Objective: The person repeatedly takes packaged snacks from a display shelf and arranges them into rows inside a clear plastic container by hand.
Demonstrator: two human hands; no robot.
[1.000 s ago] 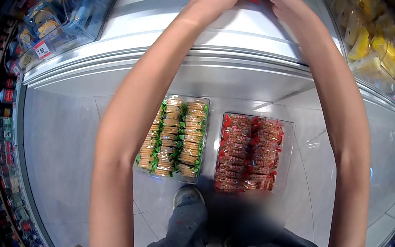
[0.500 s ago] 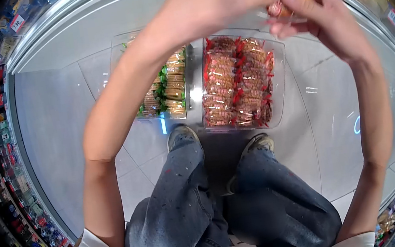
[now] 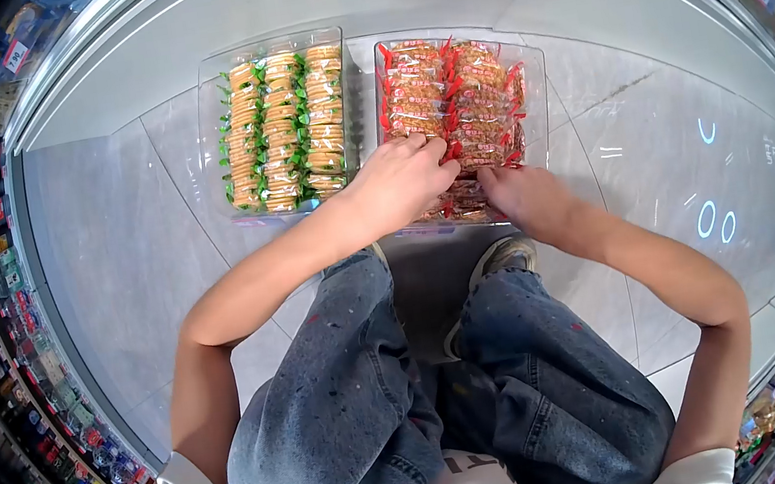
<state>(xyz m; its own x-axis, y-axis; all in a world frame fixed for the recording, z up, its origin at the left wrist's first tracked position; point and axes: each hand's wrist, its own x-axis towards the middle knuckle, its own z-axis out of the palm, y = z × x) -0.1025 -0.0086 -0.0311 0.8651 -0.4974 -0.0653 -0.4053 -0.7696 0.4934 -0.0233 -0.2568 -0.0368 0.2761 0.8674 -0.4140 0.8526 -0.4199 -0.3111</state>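
A clear plastic box [image 3: 532, 73] on the floor holds rows of brown snack packs [image 3: 416, 89] in clear wrappers with red ends. My left hand [image 3: 406, 175] reaches over the near left part of this box, its curled fingers gripping among the packs. From the right, my right hand [image 3: 530, 197] has its fingers closed at the packs near the same end. The fingertips of both hands are partly hidden, so the grip cannot be seen fully. Left of this box stands a second clear box [image 3: 341, 50], filled with rows of pale, round, biscuit-like packs [image 3: 282, 128] with green wrapper ends.
Grey floor tiles [image 3: 651, 145] lie around the boxes. A white display panel [image 3: 294, 2] runs behind them. Stocked shelves [image 3: 22, 323] curve along the left, with more goods at the right edge. My shoe [image 3: 508, 255] is just in front of the red-ended packs' box.
Both hands have come down from the top of the view, where they held a tan wrapped snack pack, into the right box. The left box is now largely uncovered.
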